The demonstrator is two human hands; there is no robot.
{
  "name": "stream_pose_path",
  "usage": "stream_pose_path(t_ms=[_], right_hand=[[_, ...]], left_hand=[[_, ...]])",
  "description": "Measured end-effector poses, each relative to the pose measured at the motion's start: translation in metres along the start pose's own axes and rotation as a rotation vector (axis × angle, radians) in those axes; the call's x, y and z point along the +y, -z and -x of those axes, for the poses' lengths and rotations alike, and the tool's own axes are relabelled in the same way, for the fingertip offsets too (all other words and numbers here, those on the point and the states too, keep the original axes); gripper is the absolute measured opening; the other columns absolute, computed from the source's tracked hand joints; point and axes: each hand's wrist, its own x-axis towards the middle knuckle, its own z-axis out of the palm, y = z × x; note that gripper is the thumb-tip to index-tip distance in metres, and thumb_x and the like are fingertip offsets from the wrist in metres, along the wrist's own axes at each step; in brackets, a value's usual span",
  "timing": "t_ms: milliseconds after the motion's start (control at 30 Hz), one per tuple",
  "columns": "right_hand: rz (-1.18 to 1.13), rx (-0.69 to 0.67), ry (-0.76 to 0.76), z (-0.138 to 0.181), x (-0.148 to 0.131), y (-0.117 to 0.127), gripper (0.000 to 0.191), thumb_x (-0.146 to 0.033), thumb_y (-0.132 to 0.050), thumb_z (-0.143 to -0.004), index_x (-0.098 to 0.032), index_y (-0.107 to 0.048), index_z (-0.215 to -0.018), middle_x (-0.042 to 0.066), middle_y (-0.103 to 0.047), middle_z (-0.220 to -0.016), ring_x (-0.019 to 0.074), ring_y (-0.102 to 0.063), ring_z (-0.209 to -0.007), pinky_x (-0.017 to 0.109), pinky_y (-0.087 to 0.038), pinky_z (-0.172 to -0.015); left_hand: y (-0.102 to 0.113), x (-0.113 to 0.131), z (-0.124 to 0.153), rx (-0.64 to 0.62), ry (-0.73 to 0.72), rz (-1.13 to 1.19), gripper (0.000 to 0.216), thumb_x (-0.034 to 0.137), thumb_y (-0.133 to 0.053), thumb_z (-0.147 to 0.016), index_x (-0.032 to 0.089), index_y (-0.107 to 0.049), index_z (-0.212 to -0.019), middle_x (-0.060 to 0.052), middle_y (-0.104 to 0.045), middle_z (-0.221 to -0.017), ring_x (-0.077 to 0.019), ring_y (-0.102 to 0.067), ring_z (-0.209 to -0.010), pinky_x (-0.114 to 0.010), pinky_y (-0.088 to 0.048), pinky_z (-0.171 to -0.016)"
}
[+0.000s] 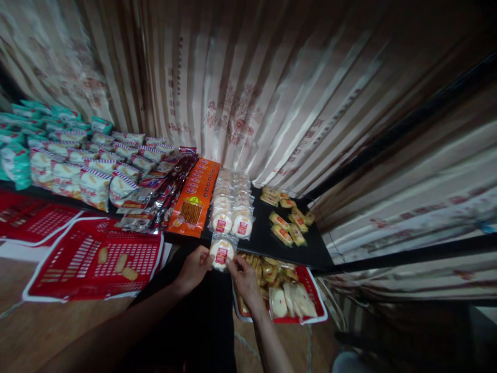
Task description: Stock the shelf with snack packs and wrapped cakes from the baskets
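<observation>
Between my two hands is a clear packet of round white rice crackers (222, 253) with a red label. My left hand (196, 267) pinches its left edge, and my right hand (244, 277) grips the lower right edge. It is at the front edge of the black shelf (260, 241). Just beyond it, two rows of matching rice cracker packets (232, 204) run back toward the curtain. An orange snack packet (193, 199) lies left of these rows.
Small yellow packets (289, 220) lie on the shelf's right part. Left are dark red packets (165, 191), white bags (95, 184) and green bags (17, 160). Below stand a red basket (147, 254) and another red basket (321, 305) filled with packets. A pleated curtain (248, 93) hangs behind.
</observation>
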Motion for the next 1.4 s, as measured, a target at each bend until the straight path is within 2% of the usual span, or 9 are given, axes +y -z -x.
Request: stream_pose_path(t_ms=[200,367,500,667,767,933,1033,1167,1400], right_hand=[[-0.138,0.115,-0.051,-0.014,0.008,-0.008,0.042,-0.054,-0.06,-0.066,-0.016,-0.066,-0.08,0.0,-0.062,-0.065,0.0149,-0.053,-0.061,0.024,-0.042,-0.059],[-0.161,0.21,-0.051,-0.032,0.028,0.013,0.043,-0.053,-0.056,-0.069,-0.016,-0.065,-0.09,0.003,-0.066,-0.071,0.0164,-0.056,-0.064,0.025,-0.043,-0.06],[-0.065,0.259,-0.067,-0.046,0.038,0.032,0.046,-0.055,-0.054,-0.07,-0.015,-0.065,-0.092,0.004,-0.067,-0.072,0.0166,-0.056,-0.062,0.025,-0.042,-0.057],[0.188,0.276,-0.037,-0.06,0.036,0.036,0.047,-0.056,-0.047,-0.074,-0.015,-0.065,-0.089,0.004,-0.065,-0.069,0.017,-0.056,-0.06,0.026,-0.041,-0.058],[0.346,0.311,0.016,-0.065,0.033,0.032,0.046,-0.052,-0.042,-0.079,-0.015,-0.066,-0.094,0.006,-0.065,-0.076,0.0179,-0.058,-0.066,0.027,-0.042,-0.062],[0.567,0.491,0.083,-0.066,0.032,0.023,0.051,-0.049,-0.039,-0.083,-0.014,-0.055,-0.117,0.013,-0.059,-0.102,0.0227,-0.058,-0.085,0.032,-0.046,-0.069],[0.572,0.528,0.18,-0.062,0.035,0.017,0.053,-0.049,-0.04,-0.084,-0.015,-0.048,-0.125,0.014,-0.054,-0.11,0.0238,-0.056,-0.094,0.033,-0.048,-0.072],[0.594,0.494,0.244,-0.06,0.042,0.011,0.05,-0.046,-0.041,-0.085,-0.021,-0.046,-0.127,0.012,-0.051,-0.113,0.0243,-0.053,-0.1,0.035,-0.048,-0.077],[0.481,0.486,0.231,-0.068,0.043,0.008,0.049,-0.04,-0.042,-0.085,-0.019,-0.044,-0.129,0.012,-0.055,-0.111,0.0234,-0.053,-0.101,0.038,-0.045,-0.086]], left_hand=[[-0.006,-0.001,-0.013,0.01,-0.042,-0.031,0.012,0.027,-0.046,-0.078,0.018,-0.053,-0.081,0.002,-0.059,-0.069,-0.0112,-0.057,-0.059,-0.022,-0.046,-0.059],[-0.027,0.003,-0.019,0.098,-0.25,-0.18,0.032,0.015,-0.045,-0.077,0.017,-0.051,-0.108,-0.006,-0.059,-0.099,-0.0119,-0.059,-0.072,-0.028,-0.05,-0.073],[-0.045,0.007,-0.015,0.068,-0.456,-0.245,0.035,0.007,-0.041,-0.074,0.017,-0.054,-0.104,-0.009,-0.054,-0.113,-0.0164,-0.056,-0.102,-0.031,-0.047,-0.09],[-0.056,0.013,-0.016,-0.019,-0.525,-0.368,0.04,0.004,-0.043,-0.072,0.018,-0.054,-0.108,-0.009,-0.045,-0.132,-0.0198,-0.047,-0.119,-0.037,-0.043,-0.099],[-0.056,0.015,-0.023,0.008,-0.514,-0.482,0.039,0.003,-0.043,-0.073,0.016,-0.055,-0.107,-0.011,-0.042,-0.135,-0.022,-0.041,-0.124,-0.04,-0.038,-0.104],[-0.049,0.014,-0.029,0.042,-0.479,-0.593,0.041,0.002,-0.043,-0.071,0.015,-0.057,-0.107,-0.01,-0.046,-0.133,-0.0229,-0.041,-0.123,-0.041,-0.038,-0.104],[-0.044,0.012,-0.027,0.123,-0.522,-0.624,0.042,0.0,-0.044,-0.069,0.015,-0.058,-0.106,-0.01,-0.043,-0.135,-0.0245,-0.036,-0.126,-0.041,-0.037,-0.105],[-0.041,0.007,-0.03,0.236,-0.546,-0.632,0.045,-0.002,-0.046,-0.066,0.015,-0.059,-0.106,-0.01,-0.036,-0.14,-0.0264,-0.031,-0.129,-0.042,-0.037,-0.105],[-0.036,-0.004,-0.039,0.225,-0.637,-0.7,0.04,-0.002,-0.045,-0.065,0.014,-0.061,-0.098,-0.011,-0.037,-0.14,-0.0274,-0.028,-0.132,-0.043,-0.039,-0.104]])
